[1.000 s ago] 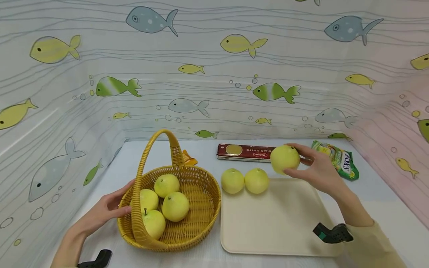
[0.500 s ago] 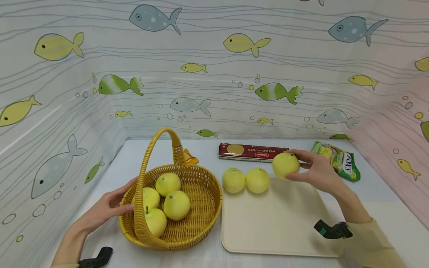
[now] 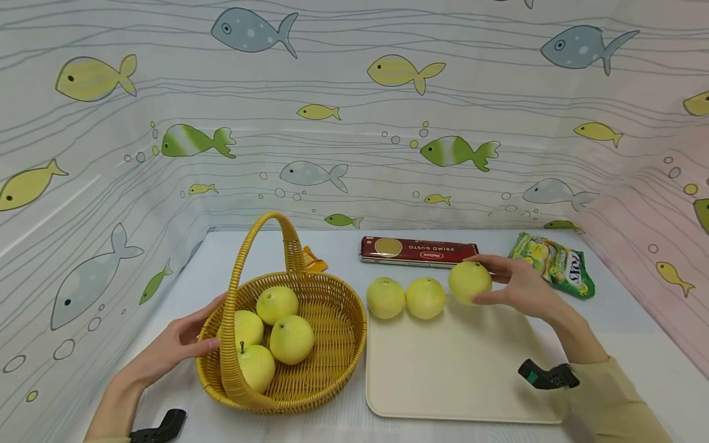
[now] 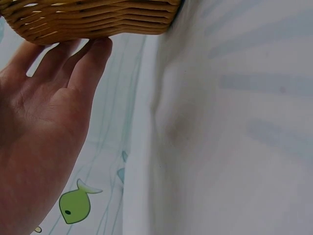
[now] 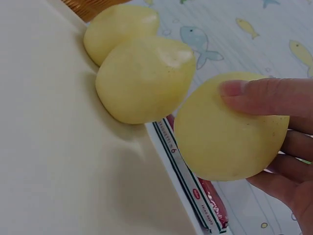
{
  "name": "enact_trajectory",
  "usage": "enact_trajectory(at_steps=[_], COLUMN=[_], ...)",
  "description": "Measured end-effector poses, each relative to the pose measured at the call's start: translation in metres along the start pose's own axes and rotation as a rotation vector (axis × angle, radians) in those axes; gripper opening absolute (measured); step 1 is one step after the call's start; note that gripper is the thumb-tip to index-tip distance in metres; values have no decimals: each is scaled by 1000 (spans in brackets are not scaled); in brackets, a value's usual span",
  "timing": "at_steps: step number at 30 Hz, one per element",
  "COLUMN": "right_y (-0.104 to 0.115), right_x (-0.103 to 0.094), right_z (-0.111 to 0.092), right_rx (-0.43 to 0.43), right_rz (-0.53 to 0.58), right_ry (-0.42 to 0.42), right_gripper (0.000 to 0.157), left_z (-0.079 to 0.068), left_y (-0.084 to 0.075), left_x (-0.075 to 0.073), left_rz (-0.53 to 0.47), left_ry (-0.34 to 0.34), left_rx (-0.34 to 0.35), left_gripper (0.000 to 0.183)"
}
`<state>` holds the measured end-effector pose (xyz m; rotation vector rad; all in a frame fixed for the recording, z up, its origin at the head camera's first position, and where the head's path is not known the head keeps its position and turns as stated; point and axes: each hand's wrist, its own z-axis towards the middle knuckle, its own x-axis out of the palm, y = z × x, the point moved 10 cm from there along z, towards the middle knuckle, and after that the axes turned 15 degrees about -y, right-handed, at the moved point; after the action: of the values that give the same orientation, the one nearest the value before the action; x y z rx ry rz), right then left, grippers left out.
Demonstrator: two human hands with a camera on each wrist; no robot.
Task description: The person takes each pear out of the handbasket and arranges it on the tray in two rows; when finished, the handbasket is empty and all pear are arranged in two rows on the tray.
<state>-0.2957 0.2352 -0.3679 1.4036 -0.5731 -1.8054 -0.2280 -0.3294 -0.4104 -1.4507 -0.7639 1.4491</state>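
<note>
One pear, which the right hand pinched, had sunk nearer the tray below that hand, almost lining up with two pears just left of it; the left hand held the basket.

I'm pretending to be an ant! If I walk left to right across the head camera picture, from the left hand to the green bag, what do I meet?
Left hand → wicker basket → yellow fruit → second yellow fruit → held yellow fruit → green bag.
</note>
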Motion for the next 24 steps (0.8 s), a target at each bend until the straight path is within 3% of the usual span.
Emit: enact_trajectory(at_steps=[15, 24], right_y=[-11, -21], right_x=[11, 19], right_z=[-3, -5], right_rx=[25, 18], right_rz=[6, 30], right_ry=[85, 145], right_gripper=[78, 69], left_z=[0, 0], left_y=[-2, 0], left_x=[1, 0], left_rz=[-26, -21], left_ry=[10, 8], left_rx=[0, 3], left_gripper=[74, 74])
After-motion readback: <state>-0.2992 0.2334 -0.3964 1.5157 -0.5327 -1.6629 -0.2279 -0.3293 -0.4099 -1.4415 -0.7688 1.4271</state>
